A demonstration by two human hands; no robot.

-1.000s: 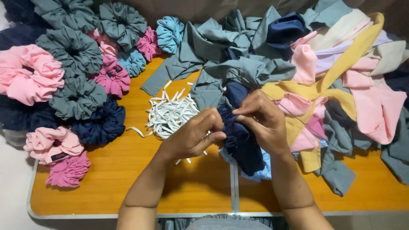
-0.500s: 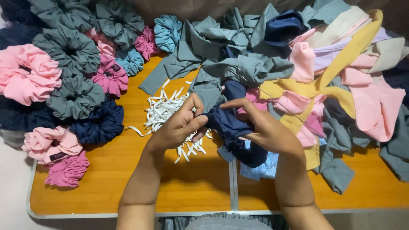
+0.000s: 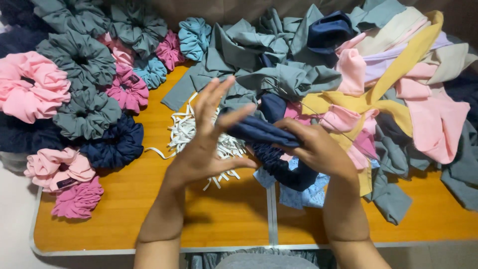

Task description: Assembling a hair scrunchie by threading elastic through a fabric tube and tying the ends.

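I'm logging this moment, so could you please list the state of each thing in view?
Left hand: open, fingers spread, touching navy fabric.
Right hand: closed on navy fabric.
Navy fabric: held above table, partly gathered.
Elastic strips: loose pile.
Scrunchies: finished, heaped.
Fabric pieces: unsewn, heaped.
Table: partly covered.

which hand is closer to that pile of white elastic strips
Left. The left hand hovers right over the white elastic strips, fingers spread. The right hand is off to their right, gripping the navy fabric.
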